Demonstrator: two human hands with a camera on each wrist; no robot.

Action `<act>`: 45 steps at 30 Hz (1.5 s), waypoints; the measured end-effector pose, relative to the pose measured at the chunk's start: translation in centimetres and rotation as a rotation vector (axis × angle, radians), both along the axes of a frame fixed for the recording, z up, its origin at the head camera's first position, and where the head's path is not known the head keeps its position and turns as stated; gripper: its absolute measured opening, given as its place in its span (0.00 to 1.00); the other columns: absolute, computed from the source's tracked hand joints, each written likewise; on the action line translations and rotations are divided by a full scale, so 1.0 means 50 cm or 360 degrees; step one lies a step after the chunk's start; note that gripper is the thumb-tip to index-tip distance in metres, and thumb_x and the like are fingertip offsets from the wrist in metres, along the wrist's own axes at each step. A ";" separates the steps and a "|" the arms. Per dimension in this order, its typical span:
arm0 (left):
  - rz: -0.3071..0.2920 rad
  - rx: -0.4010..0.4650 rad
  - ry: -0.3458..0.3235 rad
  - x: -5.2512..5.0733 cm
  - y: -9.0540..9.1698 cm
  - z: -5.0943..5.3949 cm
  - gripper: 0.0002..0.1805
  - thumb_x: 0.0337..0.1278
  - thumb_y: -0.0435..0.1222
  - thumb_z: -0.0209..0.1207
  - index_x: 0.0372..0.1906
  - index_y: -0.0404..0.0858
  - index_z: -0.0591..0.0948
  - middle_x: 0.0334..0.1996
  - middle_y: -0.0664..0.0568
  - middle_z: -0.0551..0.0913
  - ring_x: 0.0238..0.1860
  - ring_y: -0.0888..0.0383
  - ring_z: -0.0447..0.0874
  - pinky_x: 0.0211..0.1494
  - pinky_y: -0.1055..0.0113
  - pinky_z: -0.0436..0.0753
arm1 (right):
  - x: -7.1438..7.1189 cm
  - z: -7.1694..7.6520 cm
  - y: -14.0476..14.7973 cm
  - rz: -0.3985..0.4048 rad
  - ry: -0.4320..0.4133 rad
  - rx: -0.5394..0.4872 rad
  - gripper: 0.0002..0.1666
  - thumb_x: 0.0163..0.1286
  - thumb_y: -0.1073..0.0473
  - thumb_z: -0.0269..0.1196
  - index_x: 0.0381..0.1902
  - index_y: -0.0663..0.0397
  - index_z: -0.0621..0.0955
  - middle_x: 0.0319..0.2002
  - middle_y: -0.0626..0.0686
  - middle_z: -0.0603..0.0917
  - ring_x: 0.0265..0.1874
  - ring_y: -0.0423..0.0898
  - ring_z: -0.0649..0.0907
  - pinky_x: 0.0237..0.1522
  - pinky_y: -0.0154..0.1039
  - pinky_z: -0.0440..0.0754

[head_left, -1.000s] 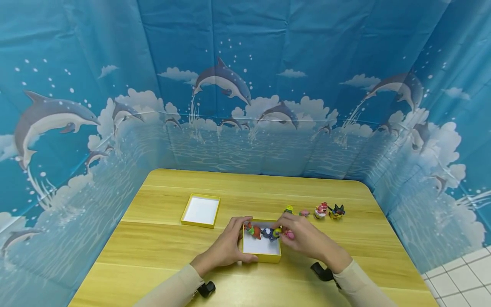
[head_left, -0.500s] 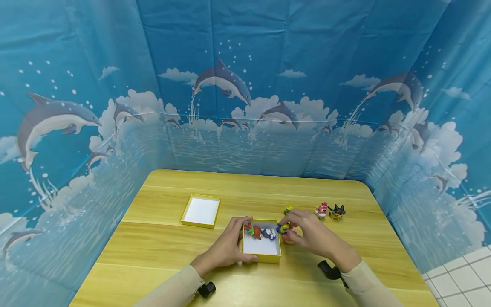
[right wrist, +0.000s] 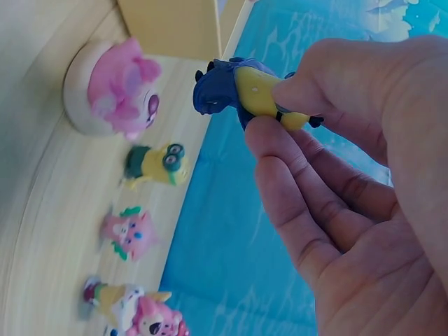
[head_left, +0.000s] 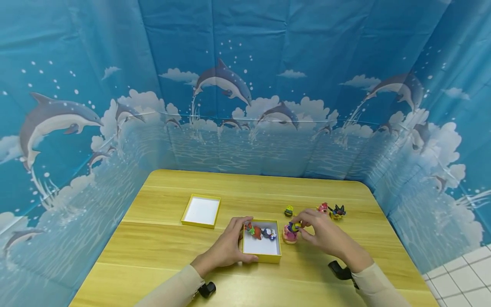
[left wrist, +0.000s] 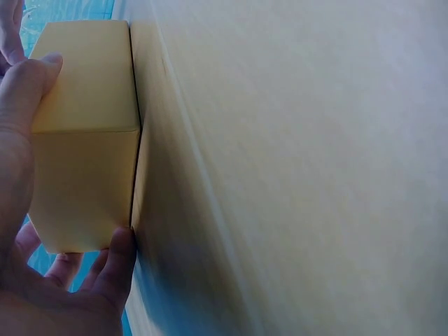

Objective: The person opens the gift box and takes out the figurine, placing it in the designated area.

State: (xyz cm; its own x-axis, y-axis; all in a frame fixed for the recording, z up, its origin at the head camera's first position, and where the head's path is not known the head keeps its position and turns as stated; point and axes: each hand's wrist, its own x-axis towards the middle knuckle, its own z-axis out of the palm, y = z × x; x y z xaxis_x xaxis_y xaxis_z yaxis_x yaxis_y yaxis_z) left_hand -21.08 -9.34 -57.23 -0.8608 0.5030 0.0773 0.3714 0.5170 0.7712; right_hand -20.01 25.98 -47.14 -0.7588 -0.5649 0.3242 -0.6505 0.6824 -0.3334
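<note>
A yellow box (head_left: 262, 258) with a white inside lies on the table, and my left hand (head_left: 224, 245) grips its left side. The left wrist view shows thumb and fingers on opposite walls of the box. Inside lie an orange and green figurine (head_left: 255, 231) and a dark blue and white figurine (head_left: 268, 233). To the right of the box, my right hand (head_left: 326, 234) pinches a yellow and blue Minion figurine (right wrist: 255, 91) between thumb and fingers, off the table. Below and beside it stands a pink figurine on a round base (right wrist: 115, 91).
A shallow yellow-rimmed lid (head_left: 200, 209) lies back left. Behind my right hand stand a small goggled Minion figurine (head_left: 288, 211), a pink bear figurine (head_left: 323, 208) and a black-eared figurine (head_left: 337, 212). A pink and green figurine (right wrist: 131, 233) shows in the right wrist view.
My right hand has moved right, carrying the Minion figurine out from over the box to above the pink figurine. My left hand and the box have stayed in place.
</note>
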 end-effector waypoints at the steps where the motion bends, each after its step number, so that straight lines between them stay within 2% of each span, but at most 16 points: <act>1: -0.0001 -0.0001 0.0000 0.000 0.000 0.000 0.69 0.55 0.61 0.88 0.95 0.54 0.59 0.84 0.47 0.68 0.82 0.47 0.75 0.85 0.40 0.81 | -0.001 -0.001 0.004 -0.0006 0.0000 -0.0002 0.19 0.71 0.74 0.78 0.56 0.54 0.93 0.52 0.51 0.94 0.41 0.43 0.90 0.43 0.40 0.92; 10: 0.0008 -0.0008 -0.0020 0.000 0.001 0.001 0.68 0.55 0.61 0.89 0.94 0.57 0.59 0.85 0.48 0.67 0.83 0.47 0.74 0.85 0.40 0.81 | -0.009 -0.013 0.028 -0.0036 0.0048 -0.0026 0.20 0.67 0.76 0.78 0.53 0.54 0.93 0.57 0.60 0.95 0.39 0.42 0.91 0.41 0.43 0.93; 14: 0.0003 -0.0007 -0.0014 -0.001 0.001 -0.002 0.69 0.55 0.61 0.89 0.94 0.57 0.59 0.85 0.48 0.67 0.84 0.47 0.74 0.86 0.40 0.80 | -0.012 -0.019 0.038 -0.0060 -0.0013 -0.0027 0.20 0.68 0.77 0.77 0.54 0.55 0.93 0.60 0.61 0.94 0.40 0.41 0.91 0.42 0.44 0.94; 20: 0.0003 -0.0004 -0.0006 -0.001 0.001 -0.004 0.69 0.54 0.62 0.89 0.94 0.59 0.59 0.85 0.48 0.67 0.84 0.48 0.74 0.86 0.40 0.80 | -0.016 -0.030 0.056 -0.0105 -0.0059 -0.0008 0.20 0.69 0.77 0.76 0.53 0.53 0.93 0.60 0.58 0.95 0.40 0.39 0.89 0.41 0.38 0.91; 23: 0.0007 -0.0003 -0.0002 0.000 0.001 -0.004 0.68 0.54 0.62 0.89 0.94 0.60 0.59 0.85 0.48 0.67 0.84 0.48 0.74 0.86 0.40 0.80 | -0.020 -0.041 0.066 -0.0113 -0.0064 0.0007 0.20 0.68 0.76 0.77 0.53 0.53 0.94 0.58 0.57 0.95 0.39 0.38 0.89 0.41 0.39 0.91; 24: 0.0008 -0.0005 -0.0001 0.000 0.001 -0.003 0.68 0.54 0.61 0.89 0.94 0.60 0.59 0.85 0.48 0.67 0.84 0.48 0.74 0.86 0.40 0.80 | -0.042 -0.079 0.090 -0.0091 -0.0049 -0.0003 0.15 0.76 0.68 0.77 0.54 0.46 0.94 0.58 0.52 0.95 0.39 0.36 0.88 0.40 0.39 0.90; 27: 0.0010 -0.0004 -0.0007 0.001 0.000 -0.002 0.68 0.54 0.61 0.89 0.94 0.59 0.59 0.85 0.48 0.67 0.84 0.48 0.74 0.86 0.40 0.80 | -0.044 -0.085 0.095 -0.0101 -0.0072 0.0038 0.14 0.76 0.67 0.78 0.54 0.45 0.94 0.55 0.49 0.95 0.39 0.37 0.89 0.45 0.46 0.94; 30: 0.0007 0.0005 -0.0015 0.002 0.000 -0.001 0.68 0.54 0.61 0.89 0.94 0.57 0.59 0.85 0.48 0.67 0.84 0.48 0.74 0.86 0.40 0.80 | -0.043 -0.087 0.097 -0.0099 -0.0102 0.0047 0.14 0.76 0.66 0.79 0.54 0.46 0.94 0.52 0.46 0.94 0.39 0.38 0.89 0.44 0.43 0.93; 31: 0.0006 0.0008 -0.0020 0.002 0.000 -0.002 0.68 0.54 0.61 0.88 0.94 0.57 0.59 0.85 0.48 0.67 0.83 0.48 0.74 0.86 0.40 0.80 | -0.022 -0.053 0.077 -0.0124 -0.0142 0.0065 0.18 0.69 0.73 0.80 0.52 0.52 0.94 0.50 0.49 0.95 0.38 0.41 0.90 0.46 0.45 0.94; 33: 0.0006 0.0010 -0.0023 0.002 0.000 -0.002 0.68 0.54 0.62 0.88 0.94 0.56 0.60 0.85 0.48 0.67 0.83 0.48 0.74 0.86 0.40 0.80 | -0.022 -0.057 0.081 -0.0121 -0.0191 0.0043 0.17 0.70 0.73 0.79 0.53 0.54 0.93 0.49 0.51 0.95 0.39 0.42 0.90 0.42 0.41 0.92; 37: 0.0013 0.0008 -0.0025 0.003 0.001 -0.002 0.69 0.53 0.61 0.89 0.94 0.57 0.60 0.85 0.49 0.68 0.84 0.49 0.74 0.87 0.41 0.79 | -0.023 -0.064 0.087 -0.0132 -0.0274 0.0040 0.15 0.72 0.72 0.78 0.53 0.55 0.91 0.49 0.50 0.94 0.40 0.41 0.90 0.44 0.44 0.94; 45: 0.0016 0.0006 -0.0027 0.002 0.002 -0.002 0.69 0.53 0.61 0.89 0.94 0.56 0.60 0.84 0.49 0.68 0.83 0.50 0.74 0.87 0.43 0.79 | -0.029 -0.074 0.093 -0.0139 -0.0331 0.0061 0.14 0.74 0.71 0.78 0.53 0.54 0.92 0.49 0.50 0.94 0.41 0.40 0.90 0.44 0.40 0.93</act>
State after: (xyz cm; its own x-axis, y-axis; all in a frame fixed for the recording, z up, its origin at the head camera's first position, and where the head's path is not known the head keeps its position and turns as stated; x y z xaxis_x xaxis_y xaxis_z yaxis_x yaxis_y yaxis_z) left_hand -20.97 -9.24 -57.35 -0.8671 0.4939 0.0644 0.3529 0.5179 0.7793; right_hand -21.48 30.65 -50.87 -0.8537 -0.5031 0.1349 -0.5082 0.7480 -0.4269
